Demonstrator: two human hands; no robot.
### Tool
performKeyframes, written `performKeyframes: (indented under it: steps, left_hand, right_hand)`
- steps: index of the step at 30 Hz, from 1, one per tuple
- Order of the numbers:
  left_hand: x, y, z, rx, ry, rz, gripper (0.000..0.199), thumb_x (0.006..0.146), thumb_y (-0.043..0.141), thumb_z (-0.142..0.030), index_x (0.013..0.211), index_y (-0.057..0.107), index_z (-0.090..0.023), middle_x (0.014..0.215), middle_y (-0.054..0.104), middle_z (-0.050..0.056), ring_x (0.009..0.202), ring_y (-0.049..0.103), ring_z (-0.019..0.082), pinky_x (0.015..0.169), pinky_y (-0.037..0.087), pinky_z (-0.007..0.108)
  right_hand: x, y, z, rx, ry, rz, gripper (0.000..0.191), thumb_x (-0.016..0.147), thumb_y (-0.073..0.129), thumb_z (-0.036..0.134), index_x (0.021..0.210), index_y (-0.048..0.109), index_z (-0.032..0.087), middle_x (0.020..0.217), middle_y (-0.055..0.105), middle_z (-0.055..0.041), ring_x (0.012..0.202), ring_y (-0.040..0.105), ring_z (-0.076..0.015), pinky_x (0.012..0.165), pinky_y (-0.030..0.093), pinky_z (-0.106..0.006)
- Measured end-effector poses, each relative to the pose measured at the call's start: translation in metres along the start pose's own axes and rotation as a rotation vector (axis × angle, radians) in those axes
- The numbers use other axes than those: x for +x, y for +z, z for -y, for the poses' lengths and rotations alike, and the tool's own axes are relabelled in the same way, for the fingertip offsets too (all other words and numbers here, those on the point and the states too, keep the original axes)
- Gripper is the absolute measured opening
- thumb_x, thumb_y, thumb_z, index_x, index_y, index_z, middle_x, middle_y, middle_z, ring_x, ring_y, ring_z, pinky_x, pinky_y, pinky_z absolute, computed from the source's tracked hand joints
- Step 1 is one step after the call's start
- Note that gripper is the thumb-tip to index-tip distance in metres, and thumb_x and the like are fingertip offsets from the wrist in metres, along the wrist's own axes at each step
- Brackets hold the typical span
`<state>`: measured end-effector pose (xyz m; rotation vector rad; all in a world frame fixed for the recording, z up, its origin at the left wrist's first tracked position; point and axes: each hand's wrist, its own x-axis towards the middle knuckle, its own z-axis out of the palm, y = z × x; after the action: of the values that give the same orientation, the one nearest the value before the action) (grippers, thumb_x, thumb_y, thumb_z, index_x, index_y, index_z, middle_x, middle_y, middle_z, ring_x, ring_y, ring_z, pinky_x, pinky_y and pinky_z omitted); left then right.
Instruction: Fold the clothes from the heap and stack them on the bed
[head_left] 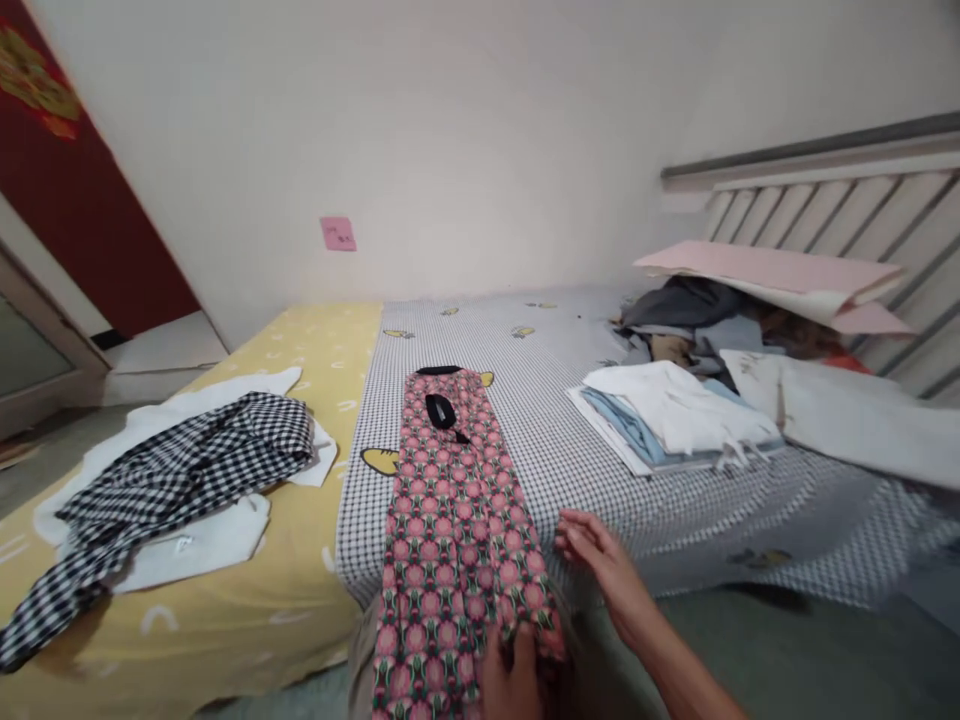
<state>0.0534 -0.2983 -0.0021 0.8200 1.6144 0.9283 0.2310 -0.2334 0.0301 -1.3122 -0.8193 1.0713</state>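
A long pink patterned garment [453,520], with a flower-like print and black fabric at its far end, lies flat and lengthwise on the checked bedsheet [600,480]. My left hand [511,678] is at the garment's near end, its fingers gathered on the cloth. My right hand [592,548] hovers close to the garment's right edge, fingers loosely apart and holding nothing. A small black strap or tie [442,412] rests on the garment's far part.
A black-and-white gingham garment [169,490] lies over white cloth [202,540] on the yellow bedding [300,590]. Right of the pink garment stands a folded white and pale blue pile [660,420]. Behind it are heaped clothes and pink sheets [772,270] against the slatted headboard.
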Motion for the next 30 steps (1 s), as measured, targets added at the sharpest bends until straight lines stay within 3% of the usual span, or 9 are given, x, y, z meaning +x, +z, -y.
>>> performKeyframes:
  steps: [4,8,11,14,18,21,24,28,30]
  left_hand:
    - [0.006,-0.007,-0.002,-0.151,-0.04,-0.063,0.054,0.068,0.071,-0.051,0.108,0.067,-0.015,0.121,0.07,0.015,0.125,0.057,0.031,0.104,0.045,0.035]
    - [-0.004,-0.021,-0.021,-0.292,-0.086,0.039,0.064,0.061,0.078,-0.054,0.111,0.065,-0.017,0.109,0.072,0.011,0.101,0.067,0.026,0.083,0.052,0.034]
    - [-0.014,-0.026,-0.035,-0.336,-0.073,0.146,0.059,0.06,0.08,-0.057,0.1,0.068,-0.016,0.086,0.072,0.005,0.075,0.065,0.019,0.068,0.05,0.028]
    - [-0.015,-0.028,-0.039,-0.346,-0.034,0.213,0.05,0.057,0.083,-0.057,0.08,0.067,-0.016,0.067,0.065,-0.001,0.062,0.058,0.013,0.06,0.045,0.025]
    - [-0.009,-0.028,-0.035,-0.37,-0.076,0.115,0.051,0.051,0.086,-0.056,0.078,0.063,-0.019,0.072,0.065,-0.002,0.069,0.061,0.015,0.065,0.046,0.026]
    - [-0.004,-0.025,-0.036,-0.434,-0.126,0.135,0.052,0.056,0.082,-0.059,0.086,0.062,-0.022,0.083,0.066,0.0,0.078,0.062,0.017,0.07,0.047,0.028]
    - [0.001,-0.019,-0.042,-0.399,-0.094,0.182,0.05,0.056,0.079,-0.063,0.071,0.055,-0.022,0.07,0.059,-0.001,0.069,0.056,0.017,0.068,0.044,0.03]
    - [0.01,-0.011,-0.042,-0.102,0.199,-0.059,0.047,0.054,0.072,-0.059,0.053,0.039,-0.026,0.054,0.037,-0.007,0.059,0.039,0.014,0.062,0.035,0.029]
    - [0.015,-0.009,-0.037,-0.015,0.241,-0.113,0.041,0.058,0.067,-0.054,0.052,0.036,-0.027,0.053,0.034,-0.007,0.059,0.036,0.014,0.06,0.033,0.029]
  right_hand:
    - [-0.07,-0.02,-0.054,-0.103,-0.054,0.108,0.088,0.066,0.08,0.059,0.14,0.044,0.027,0.139,0.055,-0.0151,0.12,0.06,-0.0297,0.101,0.048,-0.047]
    - [-0.103,0.002,-0.078,-0.347,-0.238,0.175,0.107,0.068,0.08,0.052,0.154,0.02,0.03,0.158,0.03,-0.016,0.142,0.039,-0.0323,0.114,0.035,-0.053]
    - [-0.098,0.023,-0.073,-0.506,-0.396,0.083,0.083,0.078,0.07,0.043,0.15,0.032,0.026,0.15,0.041,-0.015,0.139,0.04,-0.031,0.114,0.035,-0.052]
    - [-0.086,0.029,-0.064,-0.548,-0.433,-0.042,0.045,0.085,0.059,0.036,0.128,0.054,0.023,0.116,0.061,-0.0105,0.107,0.06,-0.025,0.092,0.051,-0.04]
    - [-0.084,0.019,-0.064,-0.613,-0.426,-0.053,0.005,0.08,0.059,0.029,0.082,0.06,0.025,0.077,0.06,-0.001,0.072,0.058,-0.0195,0.066,0.048,-0.03]
    - [-0.09,0.009,-0.068,-0.6,-0.394,-0.044,0.003,0.074,0.058,0.025,0.078,0.06,0.025,0.075,0.062,-0.0007,0.07,0.059,-0.0194,0.063,0.048,-0.028]
    - [-0.094,0.002,-0.071,-0.611,-0.308,-0.013,0.007,0.075,0.059,0.029,0.081,0.062,0.026,0.074,0.066,-0.0006,0.067,0.061,-0.02,0.061,0.048,-0.028]
    - [-0.093,-0.004,-0.074,-0.669,-0.261,0.1,0.008,0.078,0.056,0.029,0.08,0.063,0.026,0.078,0.07,-0.002,0.073,0.065,-0.022,0.067,0.051,-0.03]
    - [-0.091,-0.008,-0.075,-0.706,-0.248,0.159,0.016,0.077,0.051,0.026,0.085,0.065,0.027,0.087,0.073,-0.0036,0.081,0.068,-0.0232,0.074,0.053,-0.032]
